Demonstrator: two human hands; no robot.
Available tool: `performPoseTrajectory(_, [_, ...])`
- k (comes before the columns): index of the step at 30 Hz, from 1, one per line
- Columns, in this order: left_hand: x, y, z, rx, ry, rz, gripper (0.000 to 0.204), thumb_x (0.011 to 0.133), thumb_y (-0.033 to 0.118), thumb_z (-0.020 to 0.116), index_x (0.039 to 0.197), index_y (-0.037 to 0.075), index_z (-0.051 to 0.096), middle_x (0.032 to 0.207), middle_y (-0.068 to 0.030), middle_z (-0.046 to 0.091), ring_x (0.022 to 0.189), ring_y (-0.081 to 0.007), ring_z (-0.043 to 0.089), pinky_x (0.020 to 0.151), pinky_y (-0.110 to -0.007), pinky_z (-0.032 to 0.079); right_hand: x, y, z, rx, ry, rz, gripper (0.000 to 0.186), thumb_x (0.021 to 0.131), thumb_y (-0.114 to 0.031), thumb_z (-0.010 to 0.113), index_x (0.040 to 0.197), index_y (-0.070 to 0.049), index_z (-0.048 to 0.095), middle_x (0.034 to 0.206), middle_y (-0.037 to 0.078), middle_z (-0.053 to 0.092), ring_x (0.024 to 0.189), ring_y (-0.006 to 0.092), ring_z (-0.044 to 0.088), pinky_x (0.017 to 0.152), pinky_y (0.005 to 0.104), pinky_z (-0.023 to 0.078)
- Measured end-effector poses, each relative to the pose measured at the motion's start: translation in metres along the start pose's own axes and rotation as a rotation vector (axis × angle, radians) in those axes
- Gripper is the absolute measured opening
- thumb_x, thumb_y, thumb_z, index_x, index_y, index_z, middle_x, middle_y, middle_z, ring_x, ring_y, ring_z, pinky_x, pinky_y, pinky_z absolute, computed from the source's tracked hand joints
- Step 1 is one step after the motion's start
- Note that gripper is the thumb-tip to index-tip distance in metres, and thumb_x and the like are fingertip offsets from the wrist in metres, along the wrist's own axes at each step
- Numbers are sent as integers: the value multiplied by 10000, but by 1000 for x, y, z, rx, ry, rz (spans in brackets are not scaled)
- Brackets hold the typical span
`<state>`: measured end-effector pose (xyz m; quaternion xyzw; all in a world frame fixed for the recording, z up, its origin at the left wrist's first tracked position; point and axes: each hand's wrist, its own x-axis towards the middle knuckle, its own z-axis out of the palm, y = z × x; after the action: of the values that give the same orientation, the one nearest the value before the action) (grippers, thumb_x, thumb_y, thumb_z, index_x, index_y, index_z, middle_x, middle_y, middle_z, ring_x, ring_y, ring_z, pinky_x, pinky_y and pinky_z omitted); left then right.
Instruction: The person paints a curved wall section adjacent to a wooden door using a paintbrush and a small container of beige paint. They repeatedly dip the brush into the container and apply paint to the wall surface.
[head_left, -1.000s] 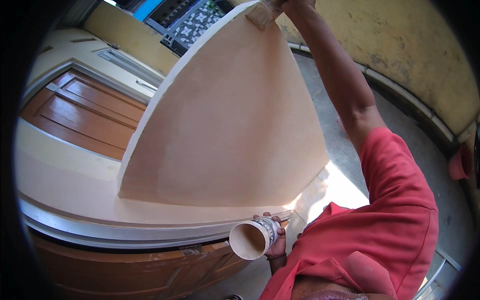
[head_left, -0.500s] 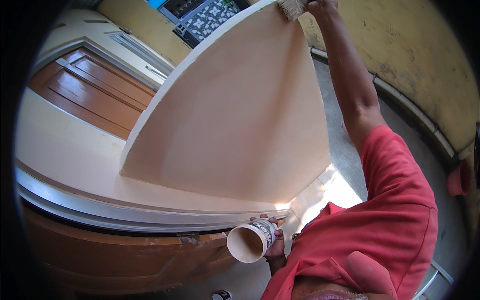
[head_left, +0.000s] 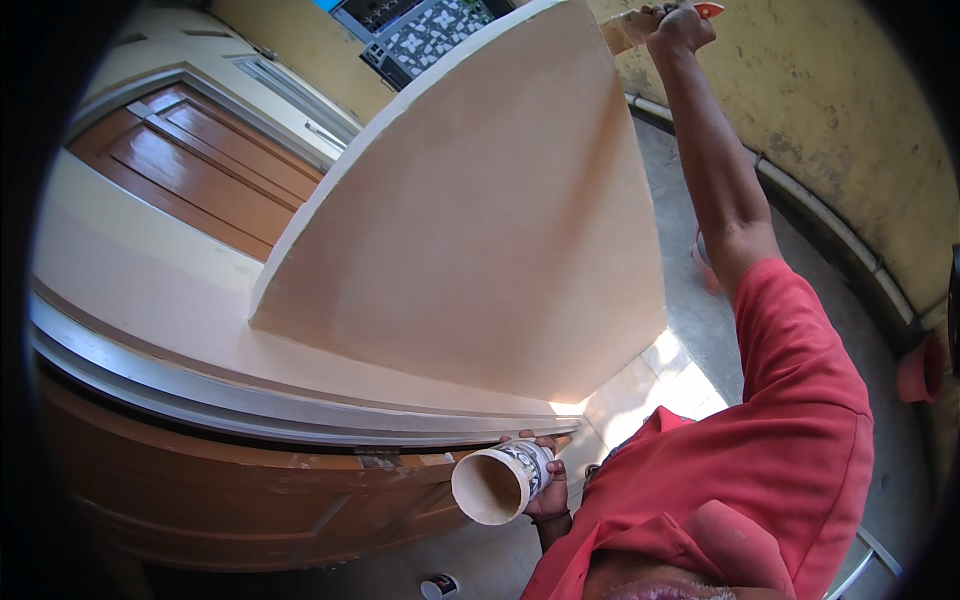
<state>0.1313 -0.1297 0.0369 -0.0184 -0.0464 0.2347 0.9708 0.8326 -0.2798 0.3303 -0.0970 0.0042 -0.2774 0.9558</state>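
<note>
The left grip (head_left: 548, 494) is curled firmly around the side of a pale cylindrical cup (head_left: 500, 483) with a patterned band, low in the view; the cup is tilted, its wide mouth turned toward the camera. The right grip (head_left: 682, 28), at the end of a raised arm, is closed around a brush (head_left: 626, 33) with a reddish handle end poking out past the fist. The bristles point left at the upper right edge of a pale pinkish panel (head_left: 470, 220); whether they touch it I cannot tell.

From the left, a brown door (head_left: 195, 165) shows at the upper side, and a second brown wooden surface (head_left: 260, 510) curves below a silvery rail (head_left: 200, 375). The panel stands in the middle, with a darker streak down its right part. Above its left edge is a dark thing with a floral pattern (head_left: 430, 42). A small container (head_left: 440, 587) lies at the lower edge. Right of the panel come the red shirt (head_left: 740, 470), a pale pipe (head_left: 835, 220) along a stained yellow wall (head_left: 800, 90), and a reddish pot (head_left: 918, 370).
</note>
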Motion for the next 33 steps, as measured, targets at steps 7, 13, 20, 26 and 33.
performPoseTrajectory(7, [2, 0, -6, -21, 18, -25, 603, 973, 449, 688, 1536, 267, 572, 1613, -95, 459, 1429, -348, 439, 980, -578, 565, 9, -53, -25, 268, -201, 142, 339, 1004, -317, 583, 733, -218, 405, 617, -37, 332, 517, 179, 346, 521, 371, 320])
performPoseTrajectory(13, [13, -6, 1, -13, 41, -51, 606, 966, 438, 694, 1535, 268, 574, 1607, -79, 459, 1426, -338, 438, 981, -578, 566, -17, -97, 6, 482, -632, 227, 445, 1044, -361, 586, 675, -222, 381, 585, -46, 287, 493, 163, 323, 482, 355, 303])
performPoseTrajectory(20, [21, -9, 2, -21, 55, -60, 612, 963, 428, 699, 1539, 270, 565, 1593, -78, 461, 1430, -338, 431, 983, -585, 564, -57, -64, 35, 390, -394, 138, 463, 1066, -358, 552, 659, -229, 373, 560, -51, 306, 456, 161, 328, 449, 366, 306])
performPoseTrajectory(26, [26, -4, -6, -10, 16, -66, 612, 977, 434, 684, 1552, 273, 551, 1598, -86, 459, 1425, -340, 437, 964, -582, 577, -27, -75, 1, 237, -454, -34, 511, 1064, -341, 564, 622, -227, 334, 541, -52, 300, 431, 151, 290, 423, 357, 275])
performPoseTrajectory(33, [30, -2, -6, -12, 79, -94, 612, 982, 449, 670, 1556, 275, 548, 1621, -97, 452, 1423, -346, 437, 957, -589, 580, -107, -123, 54, 439, -754, -233, 471, 1111, -354, 521, 689, -187, 396, 608, -28, 359, 527, 154, 330, 518, 348, 328])
